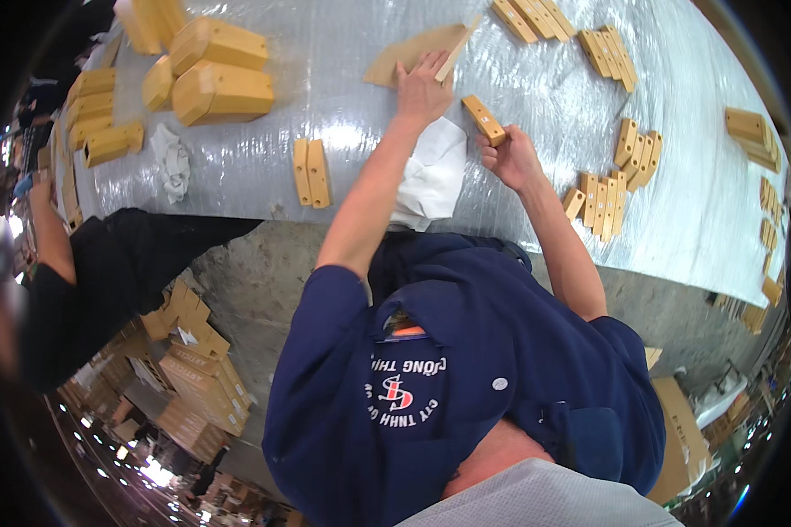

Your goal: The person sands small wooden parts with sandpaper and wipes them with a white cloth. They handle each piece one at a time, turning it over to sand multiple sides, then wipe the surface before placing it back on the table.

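My right hand (511, 158) grips the near end of a small wooden block (483, 120) with holes in it, held tilted above the table. My left hand (424, 90) lies with its fingers spread on a brown folded sheet (387, 63), paper or thin board. One flap of that sheet stands up beside the fingers. Below my left wrist is a crumpled white cloth (432, 171), partly covered by the forearm. Two similar wooden blocks (311, 172) lie side by side left of my left forearm.
Plastic film covers the table (264, 171). Larger wooden pieces (224, 88) are piled at the far left, near a crumpled white wrapper (170, 162). Rows of small blocks (599, 204) lie to the right. Another person's arm (51, 230) shows at the left edge; cardboard boxes (204, 386) stand below.
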A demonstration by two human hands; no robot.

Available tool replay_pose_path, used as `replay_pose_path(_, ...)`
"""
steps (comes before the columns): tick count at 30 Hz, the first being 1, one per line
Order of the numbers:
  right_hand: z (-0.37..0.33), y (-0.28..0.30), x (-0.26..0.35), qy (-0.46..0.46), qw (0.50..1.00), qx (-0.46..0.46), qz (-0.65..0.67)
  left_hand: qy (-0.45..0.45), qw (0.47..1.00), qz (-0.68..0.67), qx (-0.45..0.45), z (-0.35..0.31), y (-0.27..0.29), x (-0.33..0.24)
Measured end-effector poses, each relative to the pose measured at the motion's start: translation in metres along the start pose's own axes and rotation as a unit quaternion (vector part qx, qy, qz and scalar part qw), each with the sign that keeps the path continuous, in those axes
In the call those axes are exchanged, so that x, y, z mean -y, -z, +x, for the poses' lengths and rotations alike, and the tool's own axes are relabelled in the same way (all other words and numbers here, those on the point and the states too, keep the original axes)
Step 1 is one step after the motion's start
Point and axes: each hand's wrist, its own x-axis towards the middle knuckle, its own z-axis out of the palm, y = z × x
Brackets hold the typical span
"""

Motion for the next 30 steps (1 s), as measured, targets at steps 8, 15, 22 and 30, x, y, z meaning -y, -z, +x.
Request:
replay_pose_path(8, -0.006, -0.022, -0.014, 0.081, 0.986, -0.122, -0.079, -0.037, 0.985, -0.142, 0.086, -0.082, 0.019, -0.075)
replay_pose_path(15, 0.002, -0.025, -0.01, 0.09, 0.981, -0.145, -0.095, -0.016, 0.97, -0.223, 0.091, -0.102, 0.02, -0.088)
replay_pose_path(22, 0.001, -0.021, -0.02, 0.099, 0.985, -0.119, -0.075, -0.023, 0.978, -0.199, 0.051, -0.095, 0.009, -0.067)
replay_pose_path(30, 0.008, -0.01, -0.024, 0.108, 0.988, -0.083, -0.075, -0.04, 0.989, -0.136, 0.051, -0.09, 0.003, -0.064)
